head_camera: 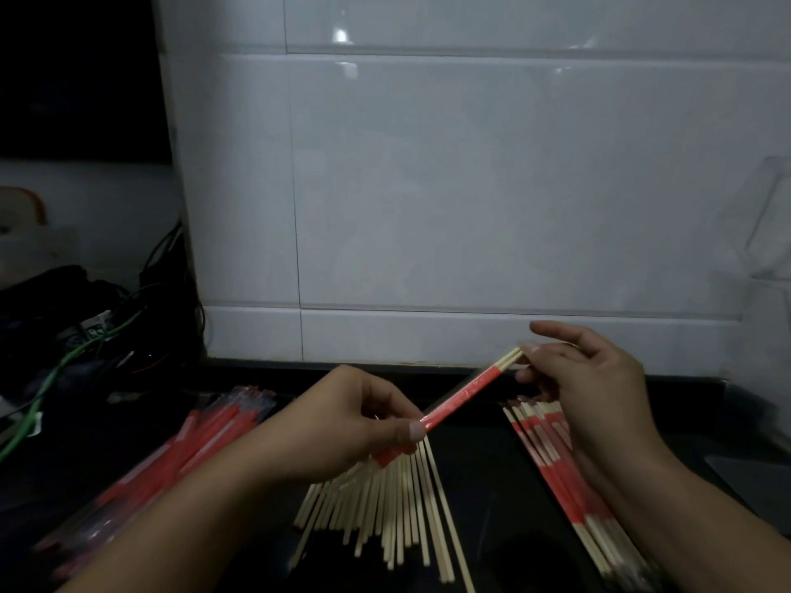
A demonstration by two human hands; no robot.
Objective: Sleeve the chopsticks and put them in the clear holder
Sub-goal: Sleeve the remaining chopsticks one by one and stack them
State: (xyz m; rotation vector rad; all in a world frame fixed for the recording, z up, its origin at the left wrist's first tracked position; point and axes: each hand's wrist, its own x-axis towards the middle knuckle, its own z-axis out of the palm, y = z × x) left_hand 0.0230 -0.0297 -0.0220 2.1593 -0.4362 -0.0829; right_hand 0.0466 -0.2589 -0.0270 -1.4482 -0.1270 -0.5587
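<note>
No legible text anywhere (faint marks on the red sleeve (460, 395) unreadable)

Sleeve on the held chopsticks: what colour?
Red sleeve, bare pale chopsticks poking out; head view shows it best.

Both forearms come in from the bottom of the frame and angle toward the centre. The left hand (364, 417) sits at lower centre, back of the hand up, fingers curled, thumb and forefinger pinching the lower end of a sleeved pair (460, 398). The right hand (586, 378) is at right of centre, a little higher in the frame, its fingertips pinching the pair's bare upper end, the forefinger stretched out straight to the left above the others.
</note>
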